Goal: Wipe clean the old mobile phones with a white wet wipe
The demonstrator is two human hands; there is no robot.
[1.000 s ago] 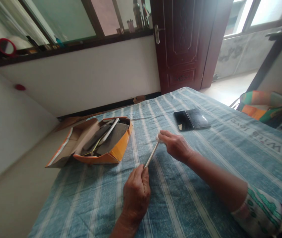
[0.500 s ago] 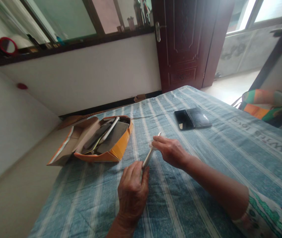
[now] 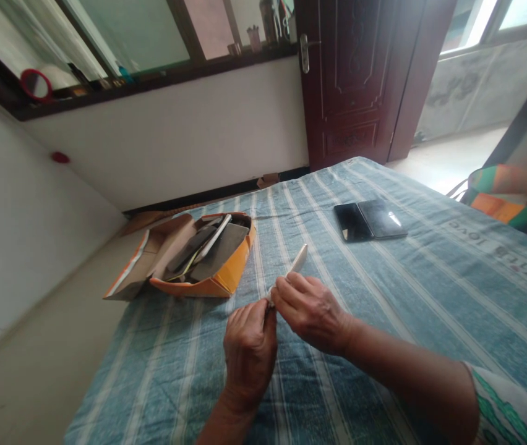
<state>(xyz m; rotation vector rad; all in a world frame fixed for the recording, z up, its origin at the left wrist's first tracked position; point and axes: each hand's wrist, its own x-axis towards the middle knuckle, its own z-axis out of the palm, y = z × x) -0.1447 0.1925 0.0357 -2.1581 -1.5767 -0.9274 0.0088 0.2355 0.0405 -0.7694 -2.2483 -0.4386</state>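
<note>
A thin, pale flat object (image 3: 297,258) is held edge-on over the striped cloth, its far end sticking out past my right fingers. My left hand (image 3: 248,352) is closed round its near end. My right hand (image 3: 310,311) pinches it close to my left fingertips, and the two hands nearly touch. Between them the object is mostly hidden. Left of my hands stands an open orange cardboard box (image 3: 232,267) holding dark flat devices and a white thin piece (image 3: 217,236).
Two dark flat devices, one (image 3: 352,222) beside another (image 3: 381,219), lie on the blue striped cloth (image 3: 384,284) beyond my right hand. A brown door (image 3: 356,80) and a windowsill (image 3: 152,83) are behind. A colourful bag (image 3: 509,191) is at the right.
My right hand has moved down along the pale object towards my left hand, uncovering more of its far end. The whole view has shifted slightly, so the surroundings appear further right.
</note>
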